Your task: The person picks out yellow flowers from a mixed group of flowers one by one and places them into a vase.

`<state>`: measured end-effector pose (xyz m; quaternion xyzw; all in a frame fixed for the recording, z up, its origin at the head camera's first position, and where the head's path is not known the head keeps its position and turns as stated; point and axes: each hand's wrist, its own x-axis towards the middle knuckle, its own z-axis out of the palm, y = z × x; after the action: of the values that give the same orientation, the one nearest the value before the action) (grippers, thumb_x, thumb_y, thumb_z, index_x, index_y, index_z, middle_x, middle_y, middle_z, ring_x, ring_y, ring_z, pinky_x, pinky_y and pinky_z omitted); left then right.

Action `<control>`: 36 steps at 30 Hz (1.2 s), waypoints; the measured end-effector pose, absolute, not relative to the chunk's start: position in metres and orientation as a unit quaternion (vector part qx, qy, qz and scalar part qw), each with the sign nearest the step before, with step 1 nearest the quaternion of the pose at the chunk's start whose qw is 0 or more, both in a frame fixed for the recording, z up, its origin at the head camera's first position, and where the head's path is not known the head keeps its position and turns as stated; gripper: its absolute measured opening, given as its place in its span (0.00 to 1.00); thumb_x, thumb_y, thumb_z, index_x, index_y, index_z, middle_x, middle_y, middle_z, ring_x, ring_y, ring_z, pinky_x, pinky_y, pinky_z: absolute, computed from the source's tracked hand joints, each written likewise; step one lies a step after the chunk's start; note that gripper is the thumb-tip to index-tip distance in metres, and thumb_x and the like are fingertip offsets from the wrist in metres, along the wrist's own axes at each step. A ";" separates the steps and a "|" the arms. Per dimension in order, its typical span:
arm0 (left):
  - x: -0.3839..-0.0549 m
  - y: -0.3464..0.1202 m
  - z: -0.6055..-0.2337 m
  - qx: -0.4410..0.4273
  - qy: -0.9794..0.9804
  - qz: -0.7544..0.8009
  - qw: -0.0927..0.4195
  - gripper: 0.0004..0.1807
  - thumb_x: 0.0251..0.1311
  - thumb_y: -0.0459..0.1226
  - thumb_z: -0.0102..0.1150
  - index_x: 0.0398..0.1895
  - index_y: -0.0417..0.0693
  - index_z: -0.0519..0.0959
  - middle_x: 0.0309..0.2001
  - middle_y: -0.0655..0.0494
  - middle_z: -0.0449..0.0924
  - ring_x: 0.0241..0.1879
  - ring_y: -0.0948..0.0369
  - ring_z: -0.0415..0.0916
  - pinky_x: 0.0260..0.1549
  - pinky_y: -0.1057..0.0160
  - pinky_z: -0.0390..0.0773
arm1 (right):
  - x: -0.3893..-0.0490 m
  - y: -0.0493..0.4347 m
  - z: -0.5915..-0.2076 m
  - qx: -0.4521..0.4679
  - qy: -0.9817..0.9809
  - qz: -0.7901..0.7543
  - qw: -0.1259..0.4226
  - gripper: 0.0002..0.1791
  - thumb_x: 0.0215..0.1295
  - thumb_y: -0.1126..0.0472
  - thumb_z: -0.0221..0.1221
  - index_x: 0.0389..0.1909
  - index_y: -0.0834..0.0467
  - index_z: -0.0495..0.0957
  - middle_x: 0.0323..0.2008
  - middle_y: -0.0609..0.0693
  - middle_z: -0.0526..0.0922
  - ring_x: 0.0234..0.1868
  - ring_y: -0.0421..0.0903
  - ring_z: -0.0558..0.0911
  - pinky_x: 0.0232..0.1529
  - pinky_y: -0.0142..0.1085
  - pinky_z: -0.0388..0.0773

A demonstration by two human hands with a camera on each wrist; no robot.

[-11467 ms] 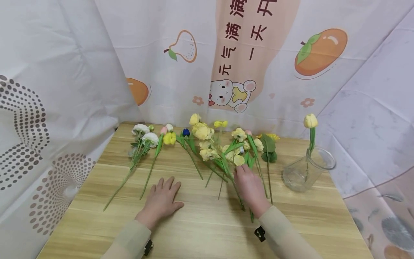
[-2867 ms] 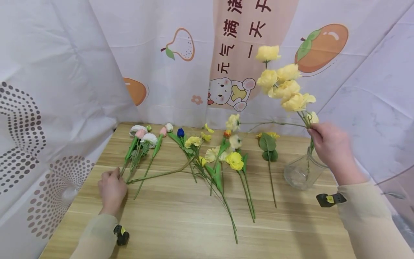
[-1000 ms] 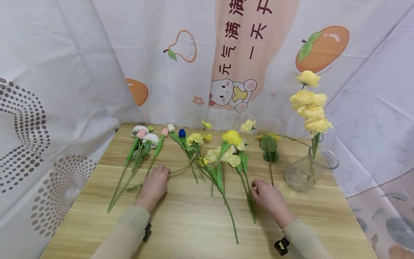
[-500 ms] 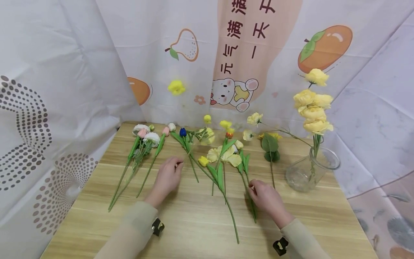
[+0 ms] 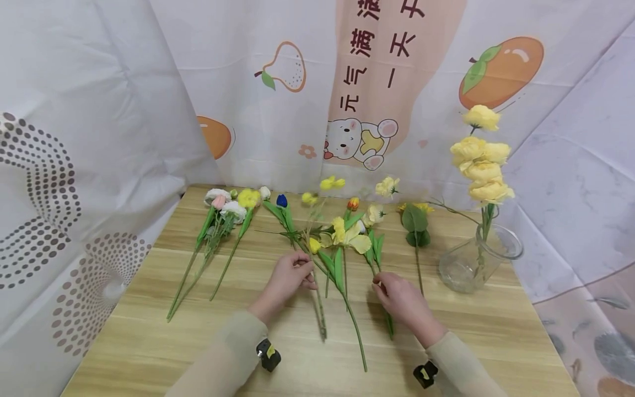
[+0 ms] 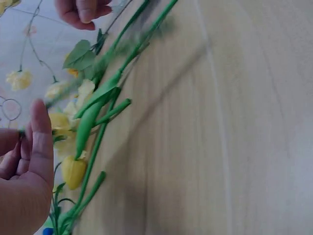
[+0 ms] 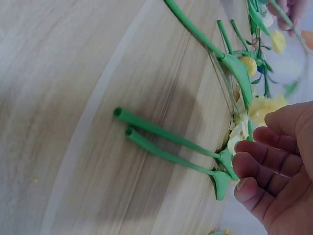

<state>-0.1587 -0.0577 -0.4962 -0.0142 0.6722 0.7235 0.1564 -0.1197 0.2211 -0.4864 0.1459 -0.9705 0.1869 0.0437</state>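
Note:
My left hand [image 5: 289, 275] pinches the stem [image 5: 319, 309] of a spray of yellow artificial flowers, held upright over the middle of the table. Yellow blooms [image 5: 332, 183] spread above the fingers. In the right wrist view that hand [image 7: 293, 12] and the green stem appear at the top right. My right hand [image 5: 404, 298] hovers near two green tulip stems [image 7: 166, 137], its fingers loosely curled with nothing between them. Beneath the spray lies a yellow tulip [image 6: 73, 171]. A tilted-looking glass vase [image 5: 461, 270] at right holds a tall bunch of yellow flowers [image 5: 483, 165].
White flowers [image 5: 233, 209] and a pink tulip [image 5: 218, 202] lie at left. A blue tulip [image 5: 281, 200], an orange tulip [image 5: 353, 204] and a leafy stem [image 5: 414, 219] lie along the back. A printed curtain [image 5: 292, 121] hangs behind the wooden table [image 5: 198, 353].
Yellow flowers have gone into the vase, carried by my right hand, which is back over the table. A pink tulip has joined the left pile. My left hand has lifted the yellow spray and moved right.

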 end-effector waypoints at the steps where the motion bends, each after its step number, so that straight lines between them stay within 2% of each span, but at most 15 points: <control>1: -0.159 -0.056 -0.498 -0.013 0.669 0.724 0.166 0.11 0.72 0.27 0.53 0.51 0.23 0.73 0.37 0.42 0.76 0.27 0.59 0.80 0.36 0.54 0.88 | -0.120 0.220 -0.486 0.148 -0.970 0.186 0.043 0.03 0.67 0.64 0.65 0.38 0.59 0.83 0.29 0.47 0.82 0.25 0.38 0.76 0.28 0.38 0.77; 7: -0.158 -0.047 -0.509 -0.011 0.662 0.719 0.211 0.09 0.70 0.27 0.56 0.48 0.27 0.75 0.42 0.34 0.80 0.31 0.55 0.85 0.42 0.52 0.87 | -0.119 0.209 -0.483 0.168 -0.967 0.186 0.042 0.03 0.68 0.63 0.65 0.38 0.59 0.84 0.30 0.48 0.84 0.28 0.40 0.80 0.30 0.38 0.80; 11: -0.156 -0.043 -0.512 0.009 0.681 0.698 0.224 0.13 0.71 0.29 0.56 0.52 0.27 0.76 0.40 0.36 0.82 0.33 0.53 0.86 0.41 0.52 0.87 | -0.118 0.197 -0.483 0.197 -0.959 0.198 0.040 0.04 0.69 0.61 0.64 0.38 0.59 0.84 0.32 0.49 0.85 0.29 0.42 0.82 0.31 0.37 0.81; 14: -0.154 -0.043 -0.513 0.051 0.739 0.633 0.224 0.14 0.73 0.32 0.56 0.55 0.30 0.79 0.38 0.39 0.84 0.34 0.52 0.84 0.39 0.53 0.87 | -0.117 0.188 -0.485 0.213 -0.955 0.203 0.033 0.06 0.69 0.61 0.64 0.39 0.60 0.84 0.34 0.51 0.86 0.31 0.43 0.83 0.33 0.39 0.82; 18: -0.150 -0.051 -0.513 0.130 0.846 0.487 0.170 0.15 0.73 0.35 0.56 0.56 0.36 0.82 0.48 0.41 0.85 0.47 0.48 0.84 0.50 0.48 0.83 | -0.116 0.180 -0.490 0.220 -0.953 0.205 0.027 0.05 0.69 0.62 0.64 0.39 0.60 0.84 0.36 0.53 0.86 0.33 0.45 0.84 0.36 0.42 0.83; 22: -0.146 -0.068 -0.515 0.135 0.916 0.365 0.098 0.15 0.72 0.36 0.57 0.56 0.39 0.83 0.55 0.43 0.84 0.57 0.45 0.79 0.59 0.44 0.77 | -0.116 0.174 -0.494 0.215 -0.954 0.207 0.020 0.07 0.70 0.60 0.64 0.40 0.60 0.84 0.37 0.52 0.87 0.35 0.46 0.85 0.38 0.44 0.84; 28: -0.144 -0.100 -0.516 0.105 0.973 0.205 0.014 0.19 0.66 0.41 0.65 0.58 0.44 0.82 0.59 0.45 0.76 0.59 0.42 0.71 0.57 0.41 0.73 | -0.119 0.160 -0.493 0.205 -0.955 0.213 0.017 0.14 0.70 0.55 0.65 0.47 0.61 0.84 0.36 0.51 0.85 0.32 0.43 0.83 0.34 0.41 0.82; 32: -0.142 -0.114 -0.519 0.109 0.979 0.171 0.002 0.23 0.66 0.43 0.66 0.62 0.44 0.79 0.63 0.43 0.72 0.62 0.39 0.67 0.57 0.39 0.71 | -0.126 0.149 -0.496 0.192 -0.951 0.244 0.001 0.15 0.68 0.59 0.66 0.51 0.63 0.83 0.33 0.50 0.86 0.30 0.42 0.82 0.31 0.37 0.80; 36: -0.142 -0.123 -0.524 0.117 0.981 0.152 -0.009 0.23 0.67 0.43 0.65 0.62 0.44 0.78 0.62 0.42 0.73 0.60 0.39 0.69 0.55 0.39 0.73 | -0.132 0.144 -0.501 0.177 -0.942 0.283 -0.023 0.11 0.67 0.64 0.66 0.48 0.63 0.82 0.31 0.50 0.87 0.29 0.41 0.82 0.28 0.33 0.79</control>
<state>-0.1423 -0.1227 -0.5241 0.1166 0.9815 0.1518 -0.0090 -0.1318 0.1438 -0.5012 0.1774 -0.9423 0.2829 -0.0229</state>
